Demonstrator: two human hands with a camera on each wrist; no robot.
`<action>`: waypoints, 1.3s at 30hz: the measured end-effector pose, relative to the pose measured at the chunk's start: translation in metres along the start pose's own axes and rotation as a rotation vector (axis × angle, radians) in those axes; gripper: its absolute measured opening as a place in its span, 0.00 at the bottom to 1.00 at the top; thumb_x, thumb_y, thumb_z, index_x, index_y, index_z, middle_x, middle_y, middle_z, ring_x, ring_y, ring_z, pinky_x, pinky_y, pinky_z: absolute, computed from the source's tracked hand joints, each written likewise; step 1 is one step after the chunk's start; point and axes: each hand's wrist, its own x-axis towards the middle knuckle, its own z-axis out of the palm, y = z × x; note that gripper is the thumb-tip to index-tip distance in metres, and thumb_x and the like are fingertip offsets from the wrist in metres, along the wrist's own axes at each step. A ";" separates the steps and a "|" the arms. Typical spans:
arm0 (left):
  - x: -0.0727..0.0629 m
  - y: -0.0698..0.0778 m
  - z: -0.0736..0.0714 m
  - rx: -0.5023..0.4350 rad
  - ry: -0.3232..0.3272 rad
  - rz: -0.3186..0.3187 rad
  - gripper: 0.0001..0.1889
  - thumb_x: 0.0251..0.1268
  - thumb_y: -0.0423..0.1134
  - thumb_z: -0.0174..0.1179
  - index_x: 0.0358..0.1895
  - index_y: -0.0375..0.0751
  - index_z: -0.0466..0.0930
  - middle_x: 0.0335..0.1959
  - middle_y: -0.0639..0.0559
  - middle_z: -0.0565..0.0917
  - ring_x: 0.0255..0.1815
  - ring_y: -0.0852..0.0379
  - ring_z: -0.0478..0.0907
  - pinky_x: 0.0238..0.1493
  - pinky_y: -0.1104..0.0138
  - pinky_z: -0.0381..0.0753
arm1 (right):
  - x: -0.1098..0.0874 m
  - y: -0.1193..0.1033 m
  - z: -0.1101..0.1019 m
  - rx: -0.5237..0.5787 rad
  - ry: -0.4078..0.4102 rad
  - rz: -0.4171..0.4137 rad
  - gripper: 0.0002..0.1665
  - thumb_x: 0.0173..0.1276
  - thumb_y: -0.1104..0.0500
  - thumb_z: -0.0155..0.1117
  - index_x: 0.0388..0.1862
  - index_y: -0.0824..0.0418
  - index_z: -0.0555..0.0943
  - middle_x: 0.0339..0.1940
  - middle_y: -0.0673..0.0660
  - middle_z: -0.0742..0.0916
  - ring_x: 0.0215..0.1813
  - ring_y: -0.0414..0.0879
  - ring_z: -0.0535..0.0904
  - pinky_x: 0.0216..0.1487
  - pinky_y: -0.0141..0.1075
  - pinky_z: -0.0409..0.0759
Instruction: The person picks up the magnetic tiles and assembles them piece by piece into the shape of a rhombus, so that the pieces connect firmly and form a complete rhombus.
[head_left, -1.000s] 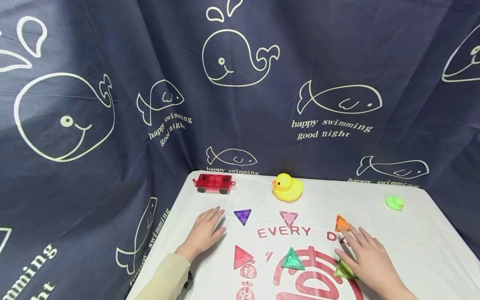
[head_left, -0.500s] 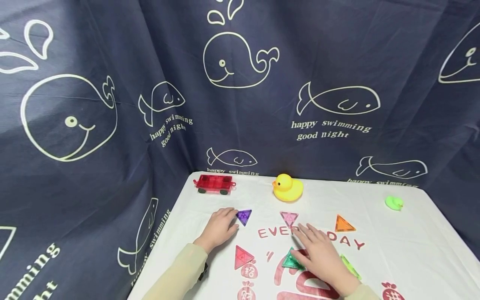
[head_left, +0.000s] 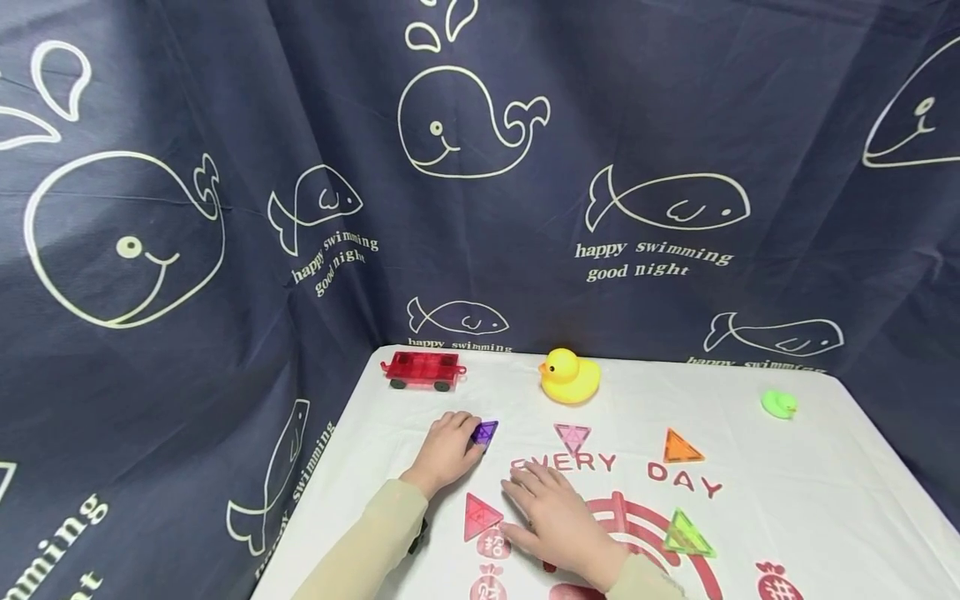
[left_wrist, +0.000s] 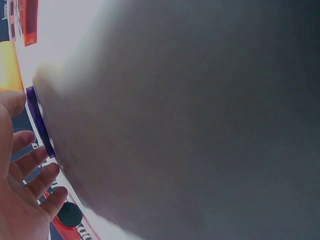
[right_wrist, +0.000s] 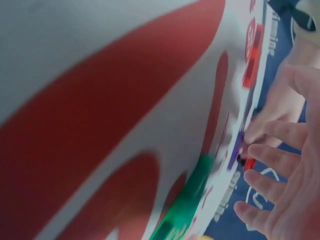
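Note:
My left hand [head_left: 447, 450] is at the left side of a purple triangular magnetic tile [head_left: 486, 432], hiding part of it. In the left wrist view the thumb and fingers are spread near the two ends of that purple tile [left_wrist: 40, 121]; whether they touch it I cannot tell. My right hand [head_left: 562, 522], fingers loosely extended, hovers just right of a red triangular tile [head_left: 480, 517]. A green tile [right_wrist: 187, 200] appears in the right wrist view but is hidden by the right hand in the head view.
A pink tile [head_left: 573, 437], an orange tile [head_left: 681, 447] and a lime tile [head_left: 687, 534] lie on the white printed cloth. Along the back stand a red wagon [head_left: 423, 370], a yellow duck [head_left: 570, 377] and a small green duck [head_left: 780, 404]. Dark curtains [head_left: 480, 242] surround the table.
My left hand has moved right, up to the purple tile. My right hand has swept left from the orange and lime tiles, past the green one, to beside the red tile. The tiles have stayed put.

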 end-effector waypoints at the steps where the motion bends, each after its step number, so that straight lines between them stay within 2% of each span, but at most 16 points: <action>1: 0.001 0.001 0.000 0.001 0.004 0.009 0.25 0.71 0.50 0.66 0.65 0.39 0.80 0.58 0.45 0.82 0.59 0.46 0.76 0.62 0.49 0.73 | 0.002 -0.003 0.001 0.000 0.005 -0.015 0.36 0.74 0.35 0.63 0.69 0.57 0.81 0.68 0.59 0.82 0.73 0.62 0.72 0.69 0.63 0.67; 6: 0.004 0.005 0.001 0.015 -0.004 0.036 0.26 0.71 0.52 0.67 0.64 0.40 0.81 0.55 0.47 0.81 0.57 0.48 0.76 0.61 0.50 0.74 | 0.007 -0.015 0.011 -0.026 0.041 -0.072 0.35 0.75 0.34 0.62 0.66 0.58 0.83 0.64 0.59 0.83 0.71 0.61 0.74 0.68 0.60 0.69; 9: 0.006 0.006 0.000 0.026 -0.015 0.040 0.26 0.71 0.53 0.67 0.63 0.40 0.81 0.54 0.48 0.81 0.56 0.49 0.76 0.60 0.51 0.74 | 0.009 -0.020 0.017 -0.061 0.064 -0.090 0.35 0.73 0.33 0.63 0.63 0.58 0.84 0.59 0.56 0.84 0.66 0.55 0.76 0.66 0.56 0.71; 14: 0.007 0.005 0.000 0.030 -0.021 0.035 0.25 0.69 0.53 0.68 0.61 0.40 0.82 0.53 0.47 0.80 0.54 0.49 0.75 0.57 0.52 0.75 | 0.014 -0.025 0.025 -0.083 0.083 -0.110 0.35 0.70 0.33 0.66 0.61 0.59 0.85 0.50 0.50 0.82 0.57 0.47 0.76 0.60 0.50 0.74; 18: 0.007 0.003 0.001 0.025 -0.015 0.021 0.25 0.68 0.54 0.68 0.58 0.39 0.82 0.50 0.47 0.79 0.51 0.48 0.74 0.55 0.52 0.75 | 0.017 -0.029 0.027 -0.083 0.070 -0.121 0.35 0.69 0.34 0.67 0.61 0.58 0.85 0.46 0.48 0.80 0.51 0.44 0.74 0.53 0.46 0.74; 23: 0.006 0.002 0.004 0.012 0.012 0.010 0.25 0.65 0.54 0.69 0.55 0.38 0.83 0.47 0.47 0.78 0.48 0.48 0.74 0.51 0.52 0.75 | 0.021 -0.034 0.027 -0.101 0.070 -0.124 0.35 0.67 0.33 0.69 0.61 0.56 0.85 0.43 0.47 0.79 0.46 0.43 0.73 0.43 0.41 0.72; 28: 0.006 -0.002 0.009 0.032 0.018 -0.029 0.29 0.64 0.60 0.68 0.57 0.39 0.83 0.47 0.48 0.77 0.48 0.48 0.73 0.51 0.52 0.74 | 0.025 -0.038 0.024 -0.097 0.073 -0.118 0.32 0.66 0.37 0.72 0.63 0.51 0.85 0.39 0.46 0.77 0.40 0.42 0.70 0.38 0.40 0.70; 33: 0.007 -0.004 0.010 0.055 0.012 -0.057 0.32 0.63 0.64 0.67 0.56 0.39 0.83 0.46 0.49 0.76 0.47 0.49 0.72 0.51 0.54 0.73 | 0.030 -0.040 0.023 -0.150 0.088 -0.132 0.25 0.65 0.40 0.73 0.59 0.46 0.87 0.37 0.46 0.76 0.37 0.43 0.70 0.35 0.38 0.72; 39: 0.007 -0.001 0.006 -0.001 -0.003 -0.076 0.31 0.61 0.61 0.70 0.53 0.36 0.82 0.45 0.47 0.76 0.48 0.47 0.72 0.54 0.52 0.73 | 0.032 -0.039 0.025 -0.200 0.079 -0.147 0.24 0.67 0.40 0.73 0.59 0.44 0.87 0.37 0.46 0.77 0.36 0.42 0.71 0.33 0.37 0.73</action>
